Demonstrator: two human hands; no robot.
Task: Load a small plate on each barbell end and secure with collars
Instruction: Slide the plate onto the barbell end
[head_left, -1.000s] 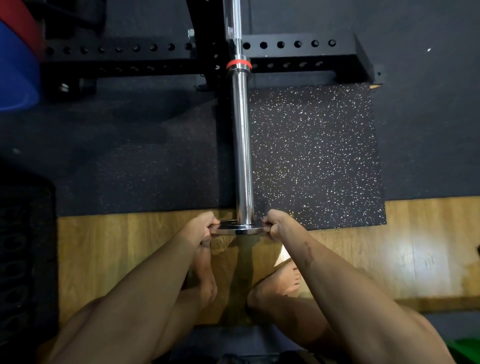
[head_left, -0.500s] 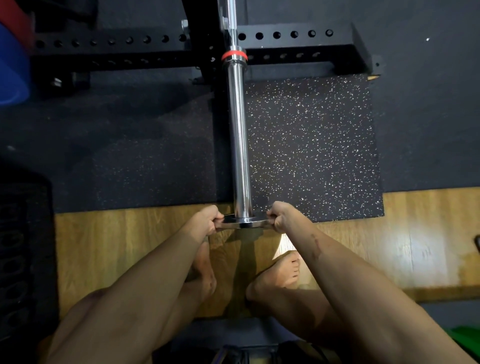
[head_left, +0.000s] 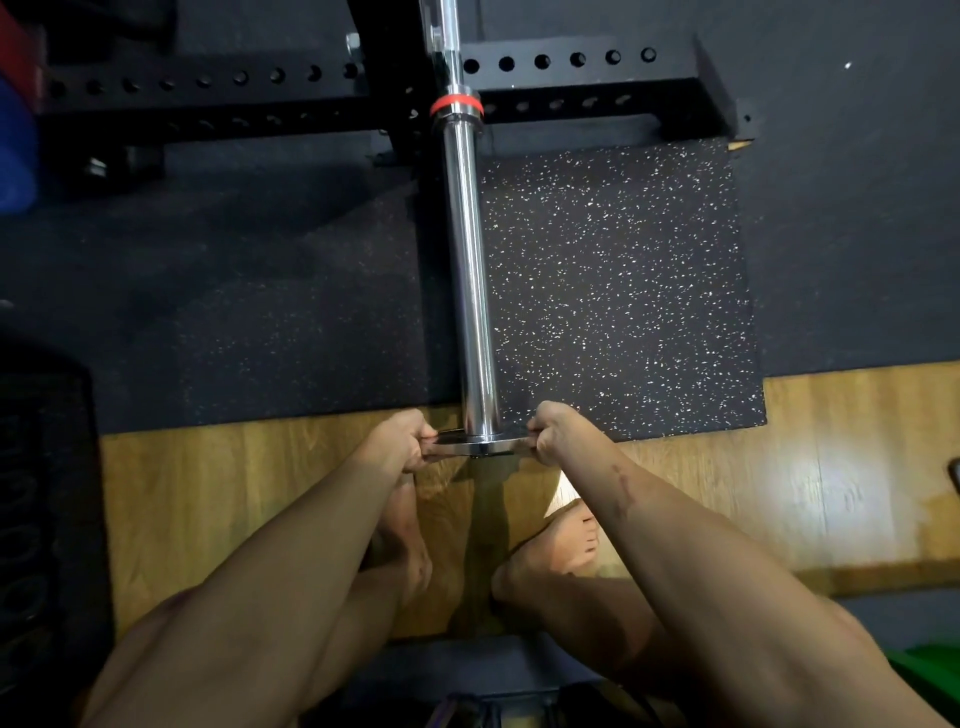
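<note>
Small plate (head_left: 480, 446) sits threaded on the near tip of the barbell sleeve (head_left: 470, 270), left hand (head_left: 402, 439) and right hand (head_left: 553, 434) each pinching an opposite rim edge, presumably to keep it square while sliding toward the red-banded shoulder (head_left: 456, 105); no collar visible.

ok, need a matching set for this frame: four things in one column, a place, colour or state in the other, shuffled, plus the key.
Things:
1. small plate
2. barbell sleeve
3. ring at the sleeve's inner end
4. speckled mat

Descriptions:
A. red-orange
B. held at both edges, one by the left hand and one by the right hand
C. on the floor, to the right of the sleeve in the head view
D. bare chrome, with the plate at its near end

Pairs: 1-B, 2-D, 3-A, 4-C
</note>
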